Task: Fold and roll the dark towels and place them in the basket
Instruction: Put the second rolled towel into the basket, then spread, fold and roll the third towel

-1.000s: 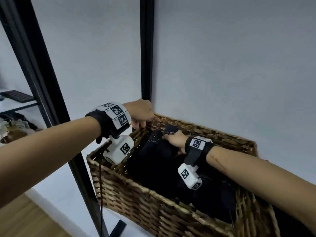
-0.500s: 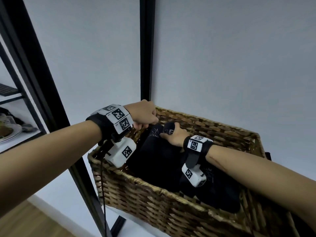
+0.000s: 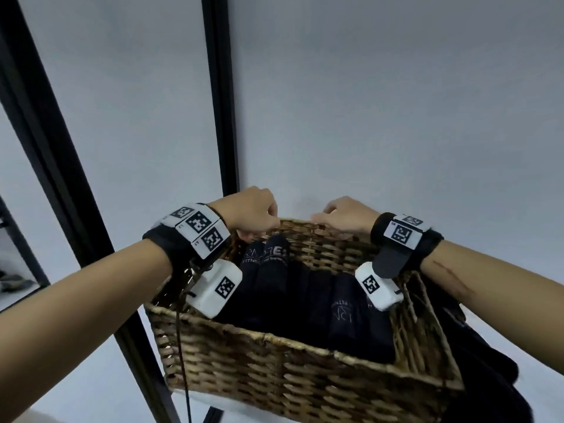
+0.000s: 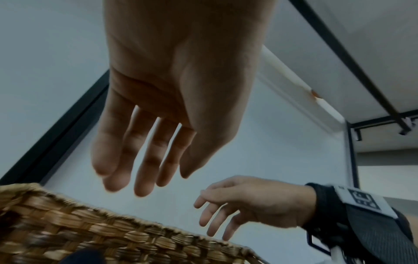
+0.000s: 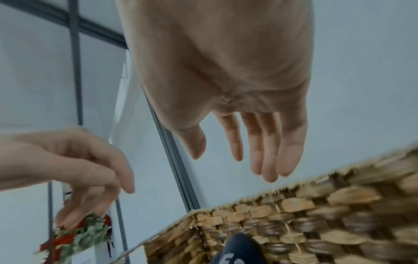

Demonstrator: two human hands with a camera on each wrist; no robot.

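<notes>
A woven wicker basket (image 3: pixel 305 377) holds several rolled dark towels (image 3: pixel 305 294) standing side by side, some with pale printed lettering. My left hand (image 3: pixel 253 215) and right hand (image 3: pixel 345 215) are both at the basket's far rim, a short gap apart. In the left wrist view the left hand (image 4: pixel 153 178) hangs just above the rim (image 4: pixel 113 237) with fingers straight and empty, while the right hand (image 4: pixel 237 210) touches the rim with its fingertips. The right wrist view shows the right hand (image 5: pixel 235 157) with relaxed straight fingers over the rim (image 5: pixel 316 214) and one towel end (image 5: pixel 237 250) below.
A black upright post (image 3: pixel 219 102) stands against the pale wall behind the basket, and a second black post (image 3: pixel 61 178) slants at the left. Dark cloth (image 3: pixel 476 361) lies beside the basket's right wall. A red and green plant-like item (image 5: pixel 76 237) sits lower left.
My right hand has left the towels and risen to the basket's far rim. My left hand has shifted along that rim toward the middle. The basket now looks closer.
</notes>
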